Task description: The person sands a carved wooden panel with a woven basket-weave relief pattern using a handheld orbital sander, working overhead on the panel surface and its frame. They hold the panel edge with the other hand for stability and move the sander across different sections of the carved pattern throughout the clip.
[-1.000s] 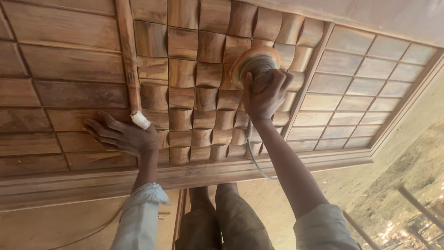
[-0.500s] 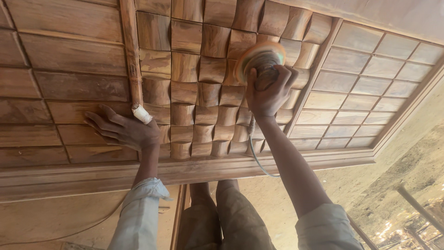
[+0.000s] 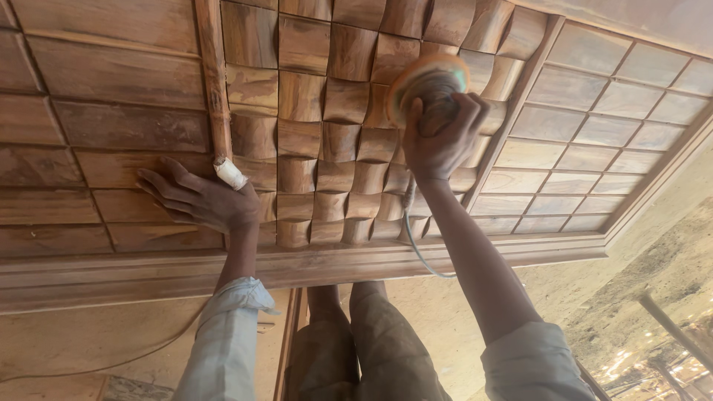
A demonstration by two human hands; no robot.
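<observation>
1. Right hand (image 3: 440, 141): clenched around a round disc sander (image 3: 429, 83), pressed on the wavy carved centre blocks (image 3: 327, 141) of a large wooden panel (image 3: 111, 74), toward 1 o'clock of the view.
2. Left hand (image 3: 202, 199): released, fingers spread flat on the panel's plank section at 9 o'clock (thumb wrapped in white tape (image 3: 229, 173)).
3. Power cord (image 3: 416, 245): hangs from the sander past the right wrist.
4. Gridded section (image 3: 594, 126): at 3 o'clock.
5. Person's legs (image 3: 371, 341): at 6 o'clock.
</observation>
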